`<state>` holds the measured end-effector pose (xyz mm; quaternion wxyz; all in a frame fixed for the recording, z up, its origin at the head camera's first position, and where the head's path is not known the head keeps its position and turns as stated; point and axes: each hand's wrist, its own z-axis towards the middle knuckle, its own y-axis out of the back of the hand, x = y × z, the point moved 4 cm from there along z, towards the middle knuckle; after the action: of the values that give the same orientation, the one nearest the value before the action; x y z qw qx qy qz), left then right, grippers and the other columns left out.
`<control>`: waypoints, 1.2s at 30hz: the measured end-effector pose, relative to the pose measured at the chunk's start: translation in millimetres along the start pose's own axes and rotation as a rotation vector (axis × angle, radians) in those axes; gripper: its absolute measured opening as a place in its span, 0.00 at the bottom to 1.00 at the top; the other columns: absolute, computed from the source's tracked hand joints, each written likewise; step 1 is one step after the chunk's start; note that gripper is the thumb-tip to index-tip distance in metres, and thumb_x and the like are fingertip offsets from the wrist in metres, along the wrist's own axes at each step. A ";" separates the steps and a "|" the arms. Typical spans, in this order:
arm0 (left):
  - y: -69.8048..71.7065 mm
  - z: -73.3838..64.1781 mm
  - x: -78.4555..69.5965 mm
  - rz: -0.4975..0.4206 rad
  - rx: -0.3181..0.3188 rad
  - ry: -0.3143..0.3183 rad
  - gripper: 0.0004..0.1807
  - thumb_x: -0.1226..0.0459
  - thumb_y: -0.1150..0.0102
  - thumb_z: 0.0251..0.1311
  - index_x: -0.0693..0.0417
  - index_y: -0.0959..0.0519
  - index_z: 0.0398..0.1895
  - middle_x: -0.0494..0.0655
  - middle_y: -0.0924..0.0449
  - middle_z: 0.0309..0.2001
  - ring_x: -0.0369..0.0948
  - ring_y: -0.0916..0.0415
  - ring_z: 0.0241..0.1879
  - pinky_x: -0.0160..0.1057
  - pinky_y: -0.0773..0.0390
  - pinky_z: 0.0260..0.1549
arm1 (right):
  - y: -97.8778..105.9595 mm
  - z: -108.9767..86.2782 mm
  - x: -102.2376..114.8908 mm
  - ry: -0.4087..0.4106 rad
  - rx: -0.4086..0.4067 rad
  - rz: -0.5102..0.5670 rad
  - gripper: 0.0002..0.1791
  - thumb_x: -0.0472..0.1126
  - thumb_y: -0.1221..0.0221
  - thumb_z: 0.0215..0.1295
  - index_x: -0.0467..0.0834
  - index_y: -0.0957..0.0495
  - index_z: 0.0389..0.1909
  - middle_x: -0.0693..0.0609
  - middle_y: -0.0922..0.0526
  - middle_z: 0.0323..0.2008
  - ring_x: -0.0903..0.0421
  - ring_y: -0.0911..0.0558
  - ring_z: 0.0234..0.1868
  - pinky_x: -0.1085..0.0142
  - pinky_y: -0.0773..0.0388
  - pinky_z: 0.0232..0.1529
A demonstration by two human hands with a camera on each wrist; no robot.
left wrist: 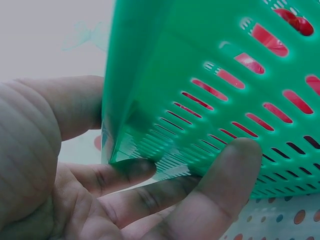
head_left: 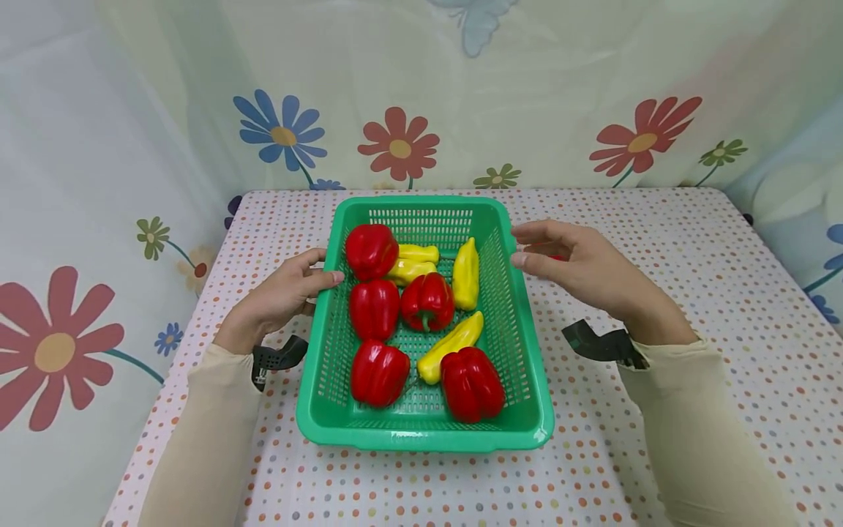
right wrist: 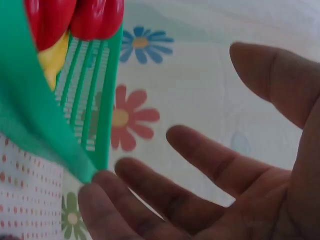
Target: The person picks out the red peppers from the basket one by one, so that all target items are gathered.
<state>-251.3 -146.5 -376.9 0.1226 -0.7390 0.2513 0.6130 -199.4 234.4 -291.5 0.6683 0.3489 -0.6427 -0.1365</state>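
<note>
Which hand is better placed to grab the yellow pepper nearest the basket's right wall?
Probably the right hand: open and nearer that yellow pepper, while the left hand holds the basket's left rim.

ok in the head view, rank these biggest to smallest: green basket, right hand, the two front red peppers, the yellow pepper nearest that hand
1. Green basket
2. Right hand
3. Front-left red pepper and front-right red pepper, too alike to rank
4. Yellow pepper nearest that hand
</note>
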 end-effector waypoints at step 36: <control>-0.5 1.2 3.7 -0.006 0.004 0.009 0.28 0.62 0.49 0.79 0.60 0.40 0.76 0.60 0.17 0.50 0.48 0.11 0.39 0.55 0.10 0.39 | -96.5 32.3 26.6 -0.041 0.920 -0.229 0.30 0.49 0.27 0.60 0.46 0.20 0.63 0.51 0.17 0.52 0.51 0.20 0.54 0.59 0.12 0.48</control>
<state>-251.6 -146.4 -380.7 0.1249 -0.7422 0.2507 0.6088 -200.9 138.8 -335.3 0.4123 0.6746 -0.6067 0.0827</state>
